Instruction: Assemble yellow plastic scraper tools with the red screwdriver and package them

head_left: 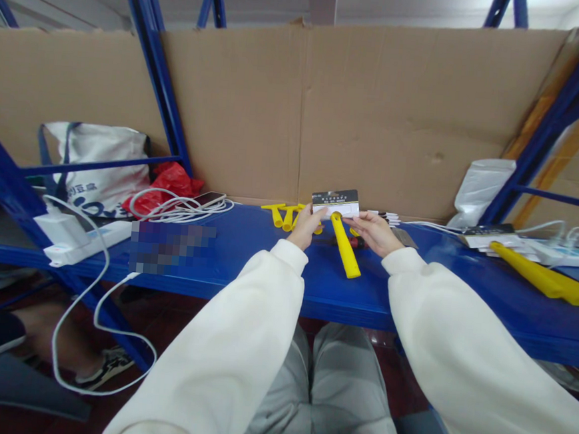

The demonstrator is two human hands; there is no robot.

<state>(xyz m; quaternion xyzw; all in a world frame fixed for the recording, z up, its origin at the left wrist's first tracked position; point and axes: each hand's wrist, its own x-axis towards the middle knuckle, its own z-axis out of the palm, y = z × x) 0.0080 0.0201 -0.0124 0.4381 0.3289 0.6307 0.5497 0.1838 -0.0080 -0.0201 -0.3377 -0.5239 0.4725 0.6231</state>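
Above the blue table, a yellow-handled tool points its handle toward me. A black-and-white printed card covers its far end and hides what is under it. My left hand pinches the card's left side. The fingers of my right hand are closed on its right side. Behind my left hand lie several yellow T-shaped handles, partly hidden by it. A small red and black object shows beneath my right hand, too covered to name.
To the right, more yellow handles lie by stacked printed cards and a white plastic bag. On the left are a power strip, coiled white cables, a red bag and a cloth bag. Cardboard walls the back.
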